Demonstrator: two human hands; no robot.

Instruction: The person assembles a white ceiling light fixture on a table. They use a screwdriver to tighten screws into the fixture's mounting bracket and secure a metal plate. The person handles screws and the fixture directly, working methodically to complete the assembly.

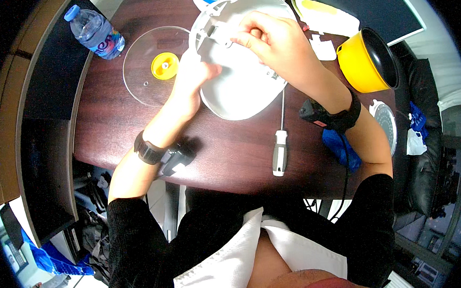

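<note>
A white rounded plastic housing (pixel 241 94) of a small appliance lies tilted on the dark wooden table (pixel 226 154), its smooth side toward me. My left hand (pixel 193 75) grips its left edge. My right hand (pixel 269 40) reaches over its upper part, fingers pinched on a small white part (pixel 219 35) near the rim. Both wrists wear black bands with small devices. A screwdriver (pixel 280 141) with a grey and white handle lies on the table just below the housing.
A clear round lid (pixel 144 80) with a yellow knob lies at left, a water bottle (pixel 95 32) behind it. A yellow pot (pixel 367 58) with a dark inside stands at right, beside white papers (pixel 325 19), a blue cloth (pixel 340 148) and a round metal disc (pixel 386 123).
</note>
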